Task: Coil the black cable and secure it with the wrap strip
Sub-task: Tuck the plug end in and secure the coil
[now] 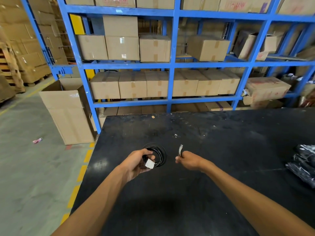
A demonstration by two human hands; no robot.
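The black cable [161,155] is wound into a small round coil of several loops. My left hand [139,163] grips it at its left side, just above the black table [196,193]. A white block [150,163] on the cable shows below my fingers. My right hand [188,160] is a short way to the right of the coil, apart from it. It pinches a short pale wrap strip [180,149] that sticks up from the fingers.
A pile of black plastic-wrapped packs [303,166] lies at the table's right edge. Blue shelving [172,65] full of cardboard boxes stands behind the table. An open carton [68,111] stands on the floor to the left, beside yellow floor marks.
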